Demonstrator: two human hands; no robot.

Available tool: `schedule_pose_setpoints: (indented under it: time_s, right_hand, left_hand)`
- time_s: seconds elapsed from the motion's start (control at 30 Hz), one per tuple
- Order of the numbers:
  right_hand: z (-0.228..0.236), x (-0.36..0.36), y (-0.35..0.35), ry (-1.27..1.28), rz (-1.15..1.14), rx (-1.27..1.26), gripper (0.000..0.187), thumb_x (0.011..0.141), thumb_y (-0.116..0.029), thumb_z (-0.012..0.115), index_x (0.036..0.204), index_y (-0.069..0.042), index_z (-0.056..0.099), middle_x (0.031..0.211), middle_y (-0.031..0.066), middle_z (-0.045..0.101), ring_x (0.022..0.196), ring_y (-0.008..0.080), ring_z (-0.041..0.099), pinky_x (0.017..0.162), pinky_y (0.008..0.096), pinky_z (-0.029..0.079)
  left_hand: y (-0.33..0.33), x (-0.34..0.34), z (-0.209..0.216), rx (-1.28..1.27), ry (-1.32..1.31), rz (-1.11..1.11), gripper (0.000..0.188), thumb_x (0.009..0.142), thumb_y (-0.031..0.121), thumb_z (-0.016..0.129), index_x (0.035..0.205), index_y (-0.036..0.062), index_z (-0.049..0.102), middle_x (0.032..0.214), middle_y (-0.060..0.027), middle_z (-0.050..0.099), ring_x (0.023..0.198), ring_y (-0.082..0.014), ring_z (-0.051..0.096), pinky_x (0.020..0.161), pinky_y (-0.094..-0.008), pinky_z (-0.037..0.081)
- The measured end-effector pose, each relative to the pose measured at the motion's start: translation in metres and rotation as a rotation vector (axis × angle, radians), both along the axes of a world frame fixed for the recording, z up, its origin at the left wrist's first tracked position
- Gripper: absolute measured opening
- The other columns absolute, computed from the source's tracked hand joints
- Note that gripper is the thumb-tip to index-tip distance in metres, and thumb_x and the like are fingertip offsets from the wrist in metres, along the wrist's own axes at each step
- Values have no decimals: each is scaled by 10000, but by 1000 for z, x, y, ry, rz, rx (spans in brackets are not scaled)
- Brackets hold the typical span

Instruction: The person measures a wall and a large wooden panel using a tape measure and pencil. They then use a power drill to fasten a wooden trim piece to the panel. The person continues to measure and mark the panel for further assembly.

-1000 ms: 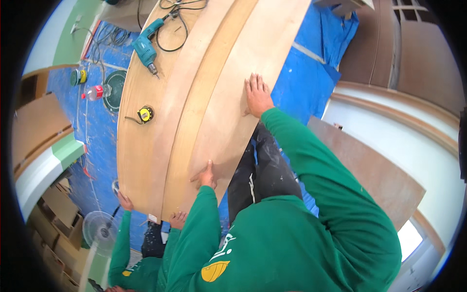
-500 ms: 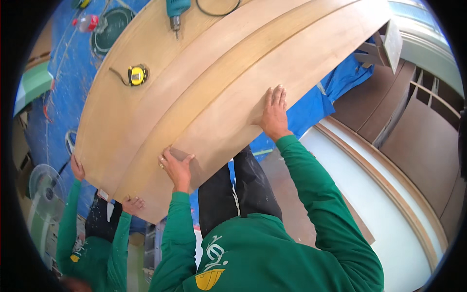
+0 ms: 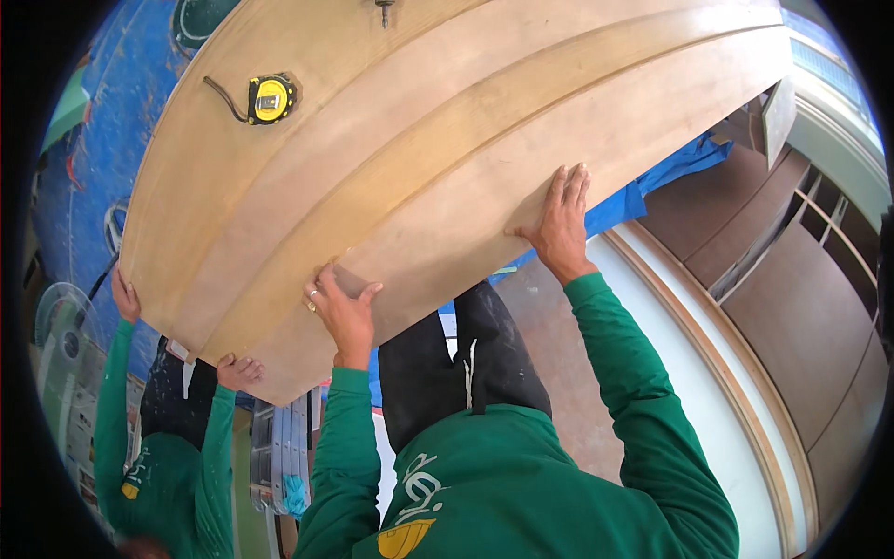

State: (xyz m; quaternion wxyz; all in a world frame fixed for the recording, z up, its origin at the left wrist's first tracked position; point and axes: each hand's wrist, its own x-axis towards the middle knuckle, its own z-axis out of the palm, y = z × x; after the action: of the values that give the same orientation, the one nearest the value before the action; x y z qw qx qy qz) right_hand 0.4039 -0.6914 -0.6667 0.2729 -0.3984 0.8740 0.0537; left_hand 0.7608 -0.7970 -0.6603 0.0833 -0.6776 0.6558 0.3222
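A large curved wooden panel [image 3: 447, 200], built in stepped bands of pale plywood, spans the view in front of me. My left hand [image 3: 343, 312] rests on its near band, fingers bent at the step between two bands and thumb apart. Farther right, my right hand [image 3: 562, 228] lies on the same band near its close edge, with fingers stretched and thumb spread. Neither hand carries a tool. At the panel's left end a co-worker touches the edge with one hand [image 3: 126, 296] and rests the other hand [image 3: 239, 372] near the corner.
A yellow-and-black tape measure [image 3: 271, 99] and a drill's tip [image 3: 384, 13] lie on the panel. Blue sheeting [image 3: 102, 177] covers the floor at left. Brown curved panels [image 3: 792, 307] and a wood-edged white piece [image 3: 708, 373] are on the right. A folded ladder [image 3: 270, 456] stands lower left.
My right hand has shifted right relative to the panel's near edge. The panel appears larger, and the tape measure sits higher in view. The drill body and the bottle have left the picture.
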Motion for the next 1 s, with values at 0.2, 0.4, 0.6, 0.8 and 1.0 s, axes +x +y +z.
schedule_pose_setpoints:
  time_s: [0.2, 0.4, 0.6, 0.8, 1.0]
  right_hand:
    - [8, 1, -3, -40, -72, 67, 1394, 618, -413, 1003, 1633, 112, 203, 1691, 415, 89, 1582, 591, 100, 1275, 632, 237]
    - [4, -3, 12, -37, -48, -60, 1437, 579, -450, 999, 1637, 107, 200, 1694, 407, 105, 1589, 584, 100, 1280, 630, 223]
    - [3, -4, 21, -13, -75, -83, 1409, 582, -469, 990, 1640, 81, 238, 1704, 384, 120, 1599, 554, 122, 1276, 636, 241]
    - [-30, 7, 30, 177, -139, -218, 1179, 725, -389, 928, 1626, 61, 315, 1712, 333, 199, 1604, 516, 169, 1272, 640, 241]
    - [-14, -6, 62, -45, -293, -577, 842, 897, -210, 762, 1593, 63, 377, 1695, 304, 274, 1594, 481, 232, 1280, 616, 234]
  left_hand:
    - [2, 0, -12, 44, -51, 9, 962, 624, 222, 1024, 1417, 30, 514, 1398, -234, 489, 1317, -463, 454, 1119, -567, 385]
    - [5, 2, -8, -7, -110, -102, 968, 623, 250, 1029, 1404, 15, 507, 1375, -265, 498, 1301, -471, 459, 1095, -567, 399]
    - [3, 4, -8, 11, -88, -164, 983, 649, 324, 1020, 1400, -26, 493, 1388, -289, 491, 1301, -486, 454, 1108, -574, 387]
    - [4, -37, -5, -52, -54, -457, 1190, 682, 434, 993, 1584, -22, 364, 1598, -376, 326, 1508, -513, 292, 1242, -551, 297]
    - [88, -185, 3, 67, -221, -732, 1439, 713, 507, 972, 1703, 20, 48, 1632, -523, 23, 1561, -635, 77, 1289, -611, 130]
